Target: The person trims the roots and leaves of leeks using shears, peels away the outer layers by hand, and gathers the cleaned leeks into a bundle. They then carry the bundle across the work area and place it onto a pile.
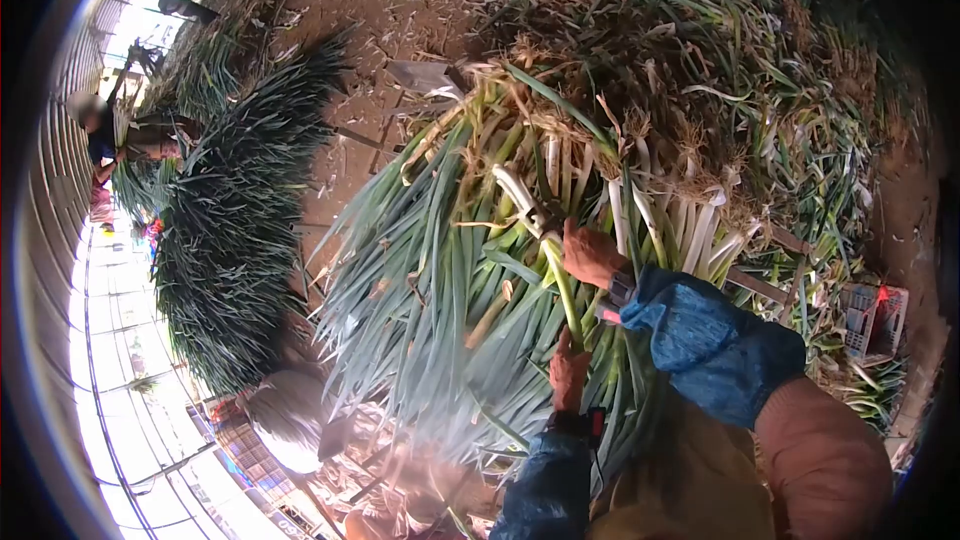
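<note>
Across the pile of long green onions (420, 270) lies one green onion (561, 285), its white end pointing up and to the left. My left hand (568, 375) is closed round its green part, lower down. My right hand (592, 255) is closed beside the upper stalk, against a dark piece (543, 224) that crosses it; what this piece is I cannot make out. Roots and white stems of the pile lie above and right of my hands, while the leaves fan out toward the lower left.
A second big heap of green onions (235, 210) stands on the left, with a person (100, 145) behind it. Trimmings (800, 90) cover the ground at the upper right. A plastic crate (875, 320) stands at right. Bare soil (370, 20) shows at the top.
</note>
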Motion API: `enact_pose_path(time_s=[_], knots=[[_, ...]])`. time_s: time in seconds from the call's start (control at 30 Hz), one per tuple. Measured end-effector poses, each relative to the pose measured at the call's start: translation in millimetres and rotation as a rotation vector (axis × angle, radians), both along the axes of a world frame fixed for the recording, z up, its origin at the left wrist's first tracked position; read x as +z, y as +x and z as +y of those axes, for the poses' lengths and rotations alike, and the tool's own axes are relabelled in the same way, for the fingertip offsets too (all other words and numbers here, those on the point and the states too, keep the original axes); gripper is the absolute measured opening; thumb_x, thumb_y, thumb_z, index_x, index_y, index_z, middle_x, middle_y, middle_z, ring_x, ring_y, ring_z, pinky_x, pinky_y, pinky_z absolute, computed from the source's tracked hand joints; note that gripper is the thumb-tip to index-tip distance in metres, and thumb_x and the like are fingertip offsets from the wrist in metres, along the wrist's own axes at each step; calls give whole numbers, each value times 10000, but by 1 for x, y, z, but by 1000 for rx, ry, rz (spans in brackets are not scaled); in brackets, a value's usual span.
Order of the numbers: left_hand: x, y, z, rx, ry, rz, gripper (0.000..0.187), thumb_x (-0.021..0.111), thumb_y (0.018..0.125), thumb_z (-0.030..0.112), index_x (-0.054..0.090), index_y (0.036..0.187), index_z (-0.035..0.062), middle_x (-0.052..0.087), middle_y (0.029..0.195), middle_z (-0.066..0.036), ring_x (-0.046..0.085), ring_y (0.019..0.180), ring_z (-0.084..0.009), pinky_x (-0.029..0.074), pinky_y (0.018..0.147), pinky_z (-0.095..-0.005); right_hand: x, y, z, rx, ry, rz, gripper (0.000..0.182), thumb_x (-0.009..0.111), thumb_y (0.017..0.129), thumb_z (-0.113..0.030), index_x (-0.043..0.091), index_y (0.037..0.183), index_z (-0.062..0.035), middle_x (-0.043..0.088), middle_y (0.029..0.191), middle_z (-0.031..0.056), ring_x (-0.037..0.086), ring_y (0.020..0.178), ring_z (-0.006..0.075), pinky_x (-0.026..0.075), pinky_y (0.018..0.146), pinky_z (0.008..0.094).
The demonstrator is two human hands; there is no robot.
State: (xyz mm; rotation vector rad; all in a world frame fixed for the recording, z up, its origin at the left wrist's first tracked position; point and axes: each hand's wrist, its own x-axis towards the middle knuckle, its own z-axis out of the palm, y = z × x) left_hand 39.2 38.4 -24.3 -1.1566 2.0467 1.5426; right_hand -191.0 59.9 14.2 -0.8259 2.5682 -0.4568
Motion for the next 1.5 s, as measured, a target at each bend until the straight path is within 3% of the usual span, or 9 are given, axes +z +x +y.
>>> enact_pose_path(time_s=[0.23,0.33,0.67,0.7,0.8,0.93,1.0,1.1,1.5], knots=[[47,-25,19,-107,-83,-81,686,561,629,133,391,1288,218,626,882,-106,607,797,-294,462,669,-389,109,36,95,266,29,-29,706,588,756,-330,310,1210,134,540,712,161,556,560,271,444,472,367],[5,-13,26,-259,-139,-148,660,554,640,140,404,1275,240,629,890,-104,608,790,-298,462,652,-393,111,63,152,504,-240,736,680,591,755,-317,337,1193,137,546,769,179,569,614,286,457,501,375],[53,-42,52,-321,-228,-188,633,604,656,207,422,1261,227,612,1010,-116,584,908,-322,453,739,-414,47,32,187,314,-162,610,651,597,734,-244,332,1183,146,541,810,207,566,667,327,465,546,386],[56,-47,50,-425,-187,-253,616,637,673,279,439,1241,143,605,1004,-157,576,915,-343,440,770,-417,59,28,182,-6,-60,19,662,596,732,-240,314,1202,131,546,803,204,564,645,337,460,546,403],[26,-52,60,-473,-242,-260,635,666,673,379,472,1172,38,596,985,-211,563,945,-348,427,798,-421,52,29,203,-92,-68,-89,641,610,719,-240,330,1172,117,540,794,205,565,638,342,456,536,417],[61,-95,91,-383,-332,-250,847,706,592,500,365,1197,15,527,1071,-256,509,1012,-394,419,795,-465,207,-17,214,242,-339,-92,599,632,708,-242,350,1110,101,523,770,214,561,606,351,452,503,417],[-39,-47,86,-490,-452,-28,790,700,586,432,343,1162,26,517,1034,-237,516,946,-407,418,767,-484,219,-18,223,213,-302,-256,599,634,711,-231,336,1112,101,517,765,227,560,597,360,447,491,420],[24,-78,93,-382,-342,-68,613,662,602,323,382,1054,17,527,955,-223,523,875,-401,414,740,-486,101,59,271,2,-65,-255,663,620,722,-226,286,1178,120,515,744,222,559,579,352,442,478,414],[-53,-44,66,-447,-334,25,692,666,631,378,418,1173,26,528,1059,-218,528,951,-364,426,790,-423,29,44,250,-128,-214,-61,675,590,736,-283,309,1181,140,529,747,181,561,644,313,446,514,395]])
